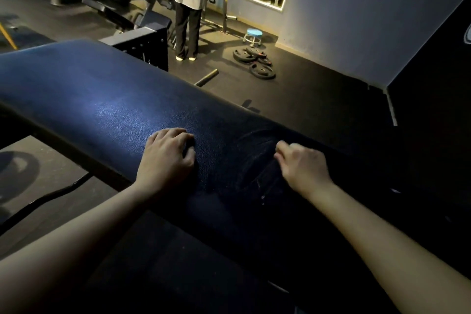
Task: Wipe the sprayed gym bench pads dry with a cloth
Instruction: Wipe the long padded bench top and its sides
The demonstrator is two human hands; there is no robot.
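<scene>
We're at the bench pad (114,109) - long, dark blue vinyl, running across the view from upper L to lower R. Both hands are on its top face.

R hand (303,164): fingers curled tight, thumb against forefinger, pinching what looks like a dark cloth (257,168). The cloth lies flat on the pad between the two hands, w/ creases and faint streaks on it. It's nearly the same colour as the vinyl in this light, so we can't trace its edges.

L hand (168,158): fingers curled in, tips pressed to the pad, nothing visible in them. We judge it's just bracing.

Step in hand, as we read it: mid-wipe on the near-R part of the pad, cloth gripped and ready to drag. The L stretch shows a sheen under the light, but we can't say if that's spray or only glare, so progress is hard to call.

Next move prob. calls for flattening the cloth under the palm and pulling long strokes along the pad toward the shiny L end, keeping pressure even so no wet bands are left.

Bkgd: weight plates (254,64) on the floor (318,89), a small stool (254,33) just beyond, another person (187,7) standing well apart from us.
</scene>
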